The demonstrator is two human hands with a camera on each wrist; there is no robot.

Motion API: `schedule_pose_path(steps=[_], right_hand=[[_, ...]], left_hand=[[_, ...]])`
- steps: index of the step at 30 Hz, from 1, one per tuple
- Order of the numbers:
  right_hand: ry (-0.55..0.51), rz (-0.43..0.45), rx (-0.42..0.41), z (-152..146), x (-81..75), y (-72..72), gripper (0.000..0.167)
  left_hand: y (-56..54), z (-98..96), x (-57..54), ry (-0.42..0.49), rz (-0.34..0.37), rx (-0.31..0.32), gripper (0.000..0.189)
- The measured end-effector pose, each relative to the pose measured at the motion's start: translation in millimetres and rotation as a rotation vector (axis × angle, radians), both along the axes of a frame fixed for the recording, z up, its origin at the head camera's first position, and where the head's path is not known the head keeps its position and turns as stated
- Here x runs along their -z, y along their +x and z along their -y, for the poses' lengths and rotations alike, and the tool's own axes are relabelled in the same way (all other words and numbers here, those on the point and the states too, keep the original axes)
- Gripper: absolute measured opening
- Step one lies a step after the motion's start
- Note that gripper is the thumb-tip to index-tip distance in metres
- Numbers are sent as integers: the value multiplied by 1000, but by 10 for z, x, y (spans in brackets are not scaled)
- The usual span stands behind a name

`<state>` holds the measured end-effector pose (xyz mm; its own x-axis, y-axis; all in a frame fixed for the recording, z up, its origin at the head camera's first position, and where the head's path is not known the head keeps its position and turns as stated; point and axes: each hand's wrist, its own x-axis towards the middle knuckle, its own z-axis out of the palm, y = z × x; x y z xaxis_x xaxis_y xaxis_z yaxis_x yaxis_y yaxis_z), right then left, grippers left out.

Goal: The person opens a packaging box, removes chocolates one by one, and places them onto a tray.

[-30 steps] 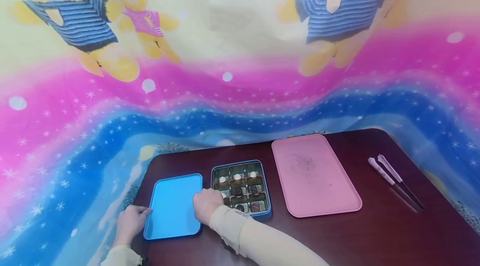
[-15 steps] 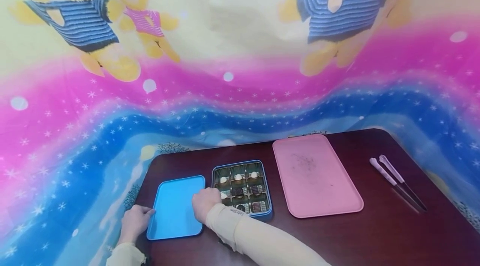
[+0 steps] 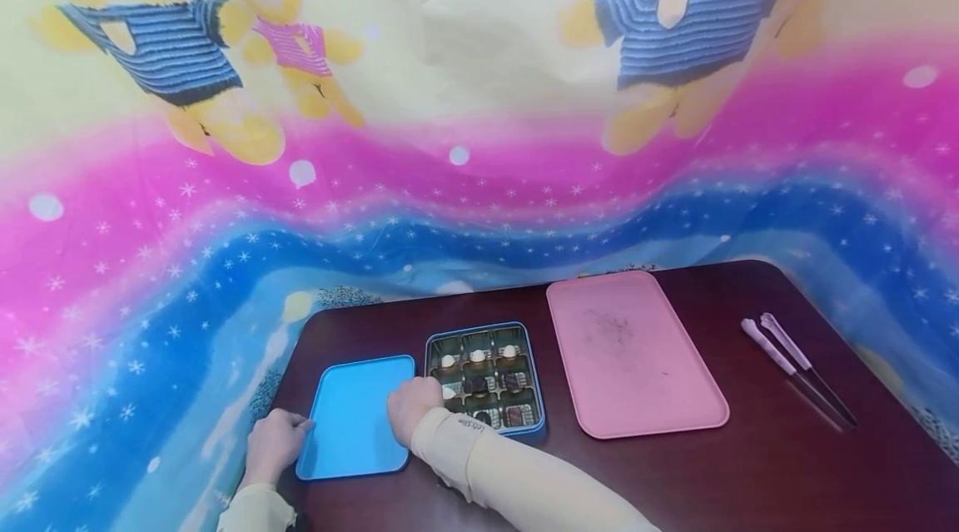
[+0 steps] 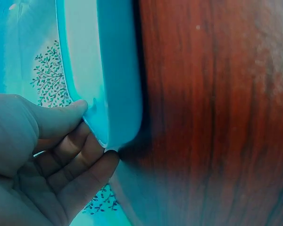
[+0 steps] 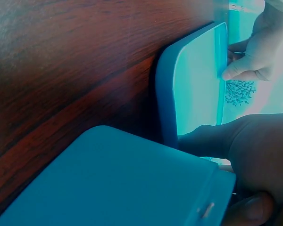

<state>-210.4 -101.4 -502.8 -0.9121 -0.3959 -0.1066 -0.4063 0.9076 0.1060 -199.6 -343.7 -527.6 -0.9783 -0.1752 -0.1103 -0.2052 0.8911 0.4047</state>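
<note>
A shallow light-blue box lid (image 3: 360, 420) lies inner side up at the left of the table in the head view. My left hand (image 3: 275, 442) pinches its left rim, thumb (image 4: 61, 120) on top and fingers curled below, as the left wrist view shows. Across from it my right hand (image 3: 414, 409) holds the right rim, its thumb (image 5: 205, 141) over the edge in the right wrist view; its other fingers are mostly hidden. Just right of that hand stands the open blue box (image 3: 537, 399), whose gold compartmented insert holds white and dark chocolates (image 3: 517, 382).
A pink tray (image 3: 637, 365) with dark smudges lies right of the box. Metal tongs (image 3: 797, 365) with pale handles rest at the table's right. The dark wooden table (image 3: 569, 482) backs onto a patterned cloth (image 3: 457, 207) with printed bears.
The lid has shifted slightly right, toward the box, with both hands keeping hold of it. The whole view has also drifted a little. Box, tray and tongs stay in place.
</note>
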Motion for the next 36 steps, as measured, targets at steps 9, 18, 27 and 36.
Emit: schedule_pose_path(steps=[9, 18, 27, 36], right_hand=[[16, -21, -18, -14, 8, 42, 28], [25, -55, -54, -32, 10, 65, 24], [-35, -102, -67, -54, 11, 103, 17], [-90, -171, -97, -131, -115, 124, 22]], left_hand=[[-18, -13, -6, -14, 10, 11, 21], [-16, -20, 12, -36, -8, 8, 21], [19, -7, -2, -26, 28, -51, 32], [32, -81, -218, -71, -78, -73, 51]])
